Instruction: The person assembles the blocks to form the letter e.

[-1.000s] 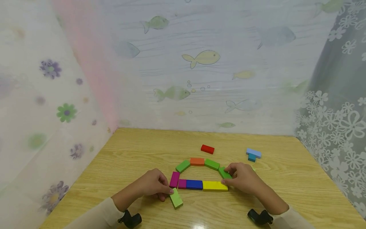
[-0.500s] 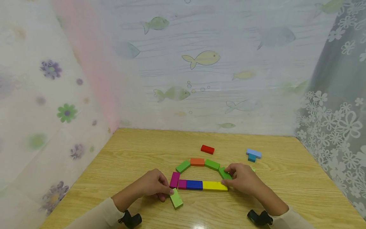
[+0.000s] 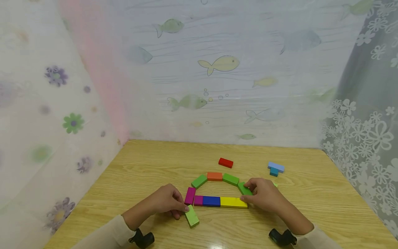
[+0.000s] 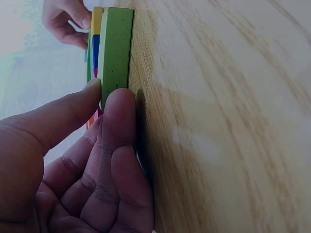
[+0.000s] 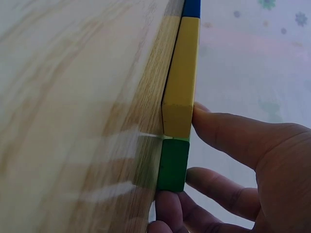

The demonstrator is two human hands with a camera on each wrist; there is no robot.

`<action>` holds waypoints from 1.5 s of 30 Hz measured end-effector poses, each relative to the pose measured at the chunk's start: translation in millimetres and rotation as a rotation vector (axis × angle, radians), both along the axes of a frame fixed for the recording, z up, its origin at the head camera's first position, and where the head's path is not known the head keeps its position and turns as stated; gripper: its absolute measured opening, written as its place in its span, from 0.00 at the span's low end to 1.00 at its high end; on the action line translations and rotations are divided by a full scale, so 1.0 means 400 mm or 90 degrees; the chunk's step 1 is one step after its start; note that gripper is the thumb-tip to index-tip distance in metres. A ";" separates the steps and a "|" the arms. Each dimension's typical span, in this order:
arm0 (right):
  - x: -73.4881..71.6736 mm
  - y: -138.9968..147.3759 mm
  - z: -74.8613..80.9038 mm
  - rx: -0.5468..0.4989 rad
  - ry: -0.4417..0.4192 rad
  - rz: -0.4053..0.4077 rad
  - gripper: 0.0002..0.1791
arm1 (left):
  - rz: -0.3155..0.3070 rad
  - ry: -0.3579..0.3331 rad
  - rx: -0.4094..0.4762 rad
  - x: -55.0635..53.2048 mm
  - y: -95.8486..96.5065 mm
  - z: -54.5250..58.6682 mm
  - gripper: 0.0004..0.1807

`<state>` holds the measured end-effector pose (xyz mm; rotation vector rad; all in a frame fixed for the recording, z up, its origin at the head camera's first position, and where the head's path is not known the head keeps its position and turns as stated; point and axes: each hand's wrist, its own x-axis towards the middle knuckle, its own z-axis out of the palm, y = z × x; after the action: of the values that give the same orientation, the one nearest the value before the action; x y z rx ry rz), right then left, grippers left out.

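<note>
L hand (image 3: 168,202) has the lime block (image 3: 192,217) pinched at one end, thumb vs. fingertips, rest of it jutting towards the person; R hand (image 3: 264,193) fingers curl about the end green block (image 3: 244,188), thumb on the yellow block's (image 3: 231,202) tip. Blocks look light, stiff, prob. smooth, not fragile; best grip = mid-length, opp. long sides. Count: 1 lime in L fingers, 1 yellow, 1 blue block (image 3: 211,201), 2 magenta blocks (image 3: 190,196) near L fingertips, 3 green incl. R's, 1 orange block (image 3: 214,176) between hands; beyond R fingers, 1 red block (image 3: 225,163), 1 lt. blue block (image 3: 276,167), 1 teal block (image 3: 274,172); also 1 lime sliver (image 3: 275,185), mostly hidden behind R hand.
</note>
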<state>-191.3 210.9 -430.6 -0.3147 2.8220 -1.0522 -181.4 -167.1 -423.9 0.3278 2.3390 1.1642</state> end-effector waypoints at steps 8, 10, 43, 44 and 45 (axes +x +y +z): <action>-0.001 0.005 -0.002 -0.001 0.001 0.006 0.24 | 0.000 0.001 0.001 -0.001 -0.001 -0.004 0.11; -0.001 0.006 0.000 0.000 -0.001 0.008 0.24 | -0.001 0.000 0.003 -0.002 -0.001 -0.005 0.11; -0.079 0.004 0.031 0.065 0.078 0.009 0.19 | -0.004 0.009 0.005 0.002 0.002 -0.003 0.11; -0.089 0.003 0.034 0.068 0.084 0.014 0.19 | -0.004 0.008 0.006 0.002 0.002 -0.003 0.11; -0.099 0.001 0.038 0.069 0.089 0.018 0.20 | -0.004 0.006 0.008 0.001 0.003 -0.003 0.11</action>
<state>-230.9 211.2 -415.4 -0.4309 2.9736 -0.9014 -180.9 -166.0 -425.1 0.3461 2.3382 1.1776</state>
